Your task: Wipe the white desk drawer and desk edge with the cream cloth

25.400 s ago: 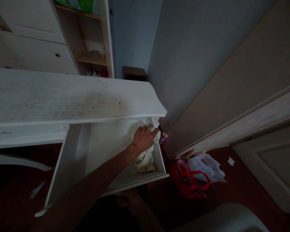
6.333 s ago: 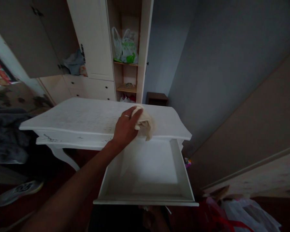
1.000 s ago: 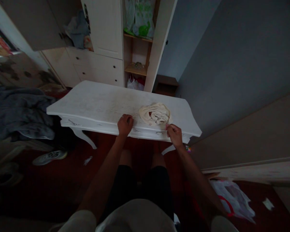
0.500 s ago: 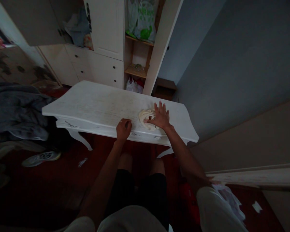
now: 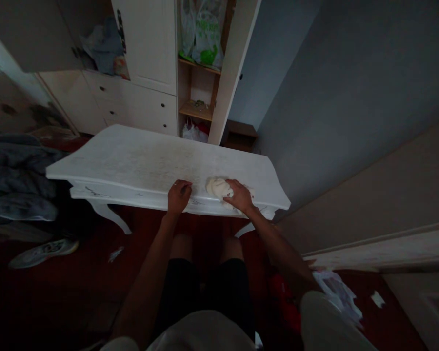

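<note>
A white table [image 5: 149, 151] with curved legs and grey-brown smudges on its top stands in front of me. My right hand [image 5: 238, 195] has its fingers curled round a crumpled cream cloth [image 5: 216, 187] at the table's front edge, right of the middle. Part of the cloth is hidden under the palm. My left hand [image 5: 179, 195] rests at the front edge, left of the cloth, with its fingers curled in; whether anything small is between them is too dark to tell.
Behind the table stands a white cabinet [image 5: 142, 105] with an open door and plastic bags [image 5: 205, 39] on a shelf. Grey bedding [image 5: 18, 170] lies at the left, a shoe [image 5: 46, 252] on the red floor. A grey wall [image 5: 351, 97] rises at the right.
My right hand has moved from lying spread on the cloth to gripping it nearer the front edge, and the cloth is more bunched. The view has shifted slightly; my left hand remains at the edge.
</note>
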`<state>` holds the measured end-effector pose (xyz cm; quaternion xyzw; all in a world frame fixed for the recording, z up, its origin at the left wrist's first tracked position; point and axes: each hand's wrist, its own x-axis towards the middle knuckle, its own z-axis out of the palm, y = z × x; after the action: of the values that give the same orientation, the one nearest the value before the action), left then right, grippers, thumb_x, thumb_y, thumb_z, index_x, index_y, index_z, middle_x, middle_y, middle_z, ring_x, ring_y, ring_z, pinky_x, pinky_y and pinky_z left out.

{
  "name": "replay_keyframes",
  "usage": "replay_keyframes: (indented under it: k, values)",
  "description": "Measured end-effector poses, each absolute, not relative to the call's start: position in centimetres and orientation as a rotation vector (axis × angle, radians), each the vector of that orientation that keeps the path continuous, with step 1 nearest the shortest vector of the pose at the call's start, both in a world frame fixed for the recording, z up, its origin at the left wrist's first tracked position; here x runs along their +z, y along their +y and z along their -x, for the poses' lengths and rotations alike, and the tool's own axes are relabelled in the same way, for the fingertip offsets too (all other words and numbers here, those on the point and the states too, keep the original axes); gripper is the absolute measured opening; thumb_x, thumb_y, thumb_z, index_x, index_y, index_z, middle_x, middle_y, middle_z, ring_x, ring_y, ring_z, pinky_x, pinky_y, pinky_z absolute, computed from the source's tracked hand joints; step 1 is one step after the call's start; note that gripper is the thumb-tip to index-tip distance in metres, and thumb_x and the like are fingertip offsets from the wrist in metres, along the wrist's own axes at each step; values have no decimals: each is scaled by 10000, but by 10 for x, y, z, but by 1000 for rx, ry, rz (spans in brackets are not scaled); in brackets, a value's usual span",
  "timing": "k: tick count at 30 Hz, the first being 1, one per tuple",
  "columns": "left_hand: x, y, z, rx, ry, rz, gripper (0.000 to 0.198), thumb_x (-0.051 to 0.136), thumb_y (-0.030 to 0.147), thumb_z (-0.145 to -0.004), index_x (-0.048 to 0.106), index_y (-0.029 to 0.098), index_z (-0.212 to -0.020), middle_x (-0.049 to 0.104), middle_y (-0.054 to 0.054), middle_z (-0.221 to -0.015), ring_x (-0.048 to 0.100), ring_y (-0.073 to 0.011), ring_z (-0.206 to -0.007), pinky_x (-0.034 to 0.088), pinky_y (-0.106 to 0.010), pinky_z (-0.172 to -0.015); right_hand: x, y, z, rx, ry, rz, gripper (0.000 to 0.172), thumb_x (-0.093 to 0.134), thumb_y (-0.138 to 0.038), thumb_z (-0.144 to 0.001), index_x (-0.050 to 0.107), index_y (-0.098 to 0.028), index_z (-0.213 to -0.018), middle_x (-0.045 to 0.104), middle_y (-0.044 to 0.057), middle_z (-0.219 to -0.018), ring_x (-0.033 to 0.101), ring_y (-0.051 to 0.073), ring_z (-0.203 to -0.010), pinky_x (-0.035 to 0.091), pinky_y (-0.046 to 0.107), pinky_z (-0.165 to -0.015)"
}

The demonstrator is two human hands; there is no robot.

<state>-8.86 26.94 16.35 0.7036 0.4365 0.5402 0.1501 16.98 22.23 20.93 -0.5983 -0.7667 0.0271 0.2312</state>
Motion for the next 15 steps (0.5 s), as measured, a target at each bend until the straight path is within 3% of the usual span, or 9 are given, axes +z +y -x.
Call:
replay_keyframes:
  k: [8,12,15]
  values:
    - [166,270,88,1471,1256,-2080,155,502,241,-835,654,213,-832,666,-66,-880,632,-217,-887,512,-380,-862,154,94,-207,238,-1703,1548,568,663,-231,-654,620,-202,-1220,668,100,-1186,622,273,-1086,494,415,-960]
    - [166,271,88,1426,1247,-2134,161,510,250,-826,666,210,-821,655,-72,-882,621,-224,-881,510,-386,-863,130,67,-245,196,-1230,1865,451,585,-355,-745,634,-154,-1146,728,122,-980,682,259,-804,547,392,-736]
    - [163,273,88,1413,1268,-2157,172,514,253,-808,680,211,-825,644,-78,-889,613,-229,-866,509,-390,-853,125,70,-273,29,-1098,2098,421,482,-382,-825,623,-121,-1124,723,163,-922,687,280,-764,528,377,-657]
